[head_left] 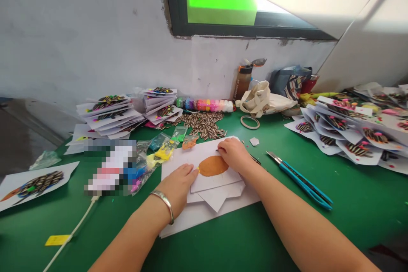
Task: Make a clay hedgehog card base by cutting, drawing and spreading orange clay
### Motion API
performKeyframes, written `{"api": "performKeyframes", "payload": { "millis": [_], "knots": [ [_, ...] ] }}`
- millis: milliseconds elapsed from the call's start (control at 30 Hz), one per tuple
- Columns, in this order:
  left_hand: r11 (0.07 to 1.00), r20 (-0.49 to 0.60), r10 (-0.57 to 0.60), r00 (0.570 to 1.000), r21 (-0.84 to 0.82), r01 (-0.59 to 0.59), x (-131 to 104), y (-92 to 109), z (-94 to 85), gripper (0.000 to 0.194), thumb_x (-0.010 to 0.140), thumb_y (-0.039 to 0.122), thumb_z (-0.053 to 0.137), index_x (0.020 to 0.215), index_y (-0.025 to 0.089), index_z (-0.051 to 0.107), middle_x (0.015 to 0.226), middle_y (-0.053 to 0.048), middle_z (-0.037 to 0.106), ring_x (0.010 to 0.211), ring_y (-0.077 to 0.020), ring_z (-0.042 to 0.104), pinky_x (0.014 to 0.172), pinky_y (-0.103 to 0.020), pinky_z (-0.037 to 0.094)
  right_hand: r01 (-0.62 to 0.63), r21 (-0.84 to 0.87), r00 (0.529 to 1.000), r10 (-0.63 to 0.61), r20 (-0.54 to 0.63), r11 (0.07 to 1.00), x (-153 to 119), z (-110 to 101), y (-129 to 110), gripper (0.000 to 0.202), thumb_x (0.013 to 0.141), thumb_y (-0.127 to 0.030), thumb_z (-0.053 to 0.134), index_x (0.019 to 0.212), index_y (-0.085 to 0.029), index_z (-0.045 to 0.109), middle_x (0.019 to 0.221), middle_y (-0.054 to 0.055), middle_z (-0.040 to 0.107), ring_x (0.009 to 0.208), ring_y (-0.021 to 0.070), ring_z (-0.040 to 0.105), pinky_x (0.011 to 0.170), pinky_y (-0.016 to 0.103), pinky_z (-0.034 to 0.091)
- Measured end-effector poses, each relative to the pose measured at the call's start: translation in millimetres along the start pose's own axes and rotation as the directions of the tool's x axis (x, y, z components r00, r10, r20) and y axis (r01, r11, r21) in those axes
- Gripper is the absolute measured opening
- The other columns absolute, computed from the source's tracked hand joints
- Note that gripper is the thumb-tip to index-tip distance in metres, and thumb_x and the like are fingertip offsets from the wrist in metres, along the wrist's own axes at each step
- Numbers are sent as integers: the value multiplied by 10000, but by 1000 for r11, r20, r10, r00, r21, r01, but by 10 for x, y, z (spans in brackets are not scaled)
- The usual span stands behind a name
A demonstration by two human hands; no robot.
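Note:
An orange-brown oval [213, 166] lies flat on a white sheet [204, 186], on top of more white paper at the middle of the green table. My left hand [180, 185], with a silver bracelet at the wrist, rests at the oval's left edge, its fingers together beside a small yellow bit [199, 169]. Over the oval's upper right edge is my right hand [234, 155], its fingers bent inward; something small and dark shows at its fingertips, too small to name.
Striped seeds [205, 125] lie behind the paper. Bags of coloured clay [162, 153] are to its left, a blue-handled tool [299, 180] to its right. Stacks of decorated sheets [110, 117] stand at both sides; a bottle [242, 83] is by the wall.

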State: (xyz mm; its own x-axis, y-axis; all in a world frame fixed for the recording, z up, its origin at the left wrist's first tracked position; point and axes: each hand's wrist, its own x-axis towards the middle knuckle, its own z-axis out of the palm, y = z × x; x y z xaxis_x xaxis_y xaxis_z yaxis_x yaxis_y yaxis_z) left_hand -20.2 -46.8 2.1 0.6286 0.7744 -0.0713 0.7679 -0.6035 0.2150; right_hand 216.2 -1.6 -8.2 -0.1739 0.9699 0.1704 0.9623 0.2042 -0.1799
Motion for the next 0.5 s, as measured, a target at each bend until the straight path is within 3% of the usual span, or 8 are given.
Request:
{"api": "performKeyframes", "payload": {
  "millis": [167,267,367,500],
  "knots": [
    [1000,-8,8,1000,23,-7,-2,-48,11,677,664,-43,444,1309,160,483,1359,-146,487,1265,-244,434,1035,-393,372,18,-39,1000,-18,0,999,-16,30,-7,251,888,-199,433,839,-194,679,846,73,642,863,195,527,740,280,327],
    [998,-35,14,999,63,-12,-52,-56,-5,656,669,-51,445,1307,98,481,1370,-195,458,1275,-297,412,1041,-456,353,25,-54,1000,-25,-6,998,-26,53,-10,244,889,-197,432,844,-190,671,861,83,638,873,205,524,741,291,323],
    [994,-88,38,995,109,-28,-86,-11,-32,599,695,-50,431,1269,93,519,1365,-193,464,1285,-327,389,1043,-516,330,30,-59,999,-31,-14,998,-30,62,-19,232,885,-197,442,824,-187,666,846,83,637,860,206,526,737,294,320],
    [985,-125,123,985,140,-105,-45,122,-130,482,786,-3,390,1236,76,543,1300,-194,528,1224,-308,462,1028,-489,365,33,-66,999,-36,-36,997,-34,28,-26,224,877,-186,450,819,-193,667,823,69,638,843,198,531,726,284,322]
  ]
}}
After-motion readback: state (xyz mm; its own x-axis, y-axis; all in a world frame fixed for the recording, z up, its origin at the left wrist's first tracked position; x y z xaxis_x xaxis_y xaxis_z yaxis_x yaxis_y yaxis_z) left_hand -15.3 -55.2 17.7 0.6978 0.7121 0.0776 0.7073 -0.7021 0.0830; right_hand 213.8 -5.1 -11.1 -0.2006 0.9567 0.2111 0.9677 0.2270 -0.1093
